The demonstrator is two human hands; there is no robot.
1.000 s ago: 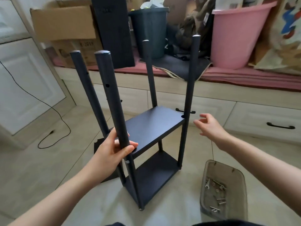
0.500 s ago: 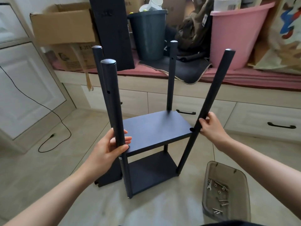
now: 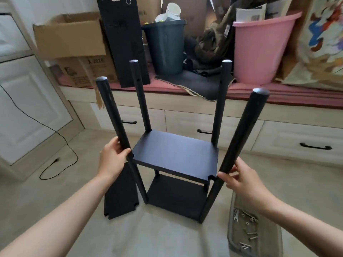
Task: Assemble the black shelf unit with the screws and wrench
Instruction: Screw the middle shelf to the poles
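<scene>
The black shelf unit stands upright on the floor with two boards fitted between its poles, which rise well above the upper board. My left hand grips the near left pole just beside the upper board's corner. My right hand grips the near right pole at the same height. A loose black board lies on the floor left of the unit. Screws and a small wrench lie in a clear plastic tray at the lower right.
A low bench with drawers runs behind the unit, holding a cardboard box, a tall black panel, a dark bin and a pink bucket. A black cable trails over the floor at left.
The unit has turned to face me squarely and now stands straighter. My right hand, free a second ago, now grips the near right pole; my left hand stayed on its pole.
</scene>
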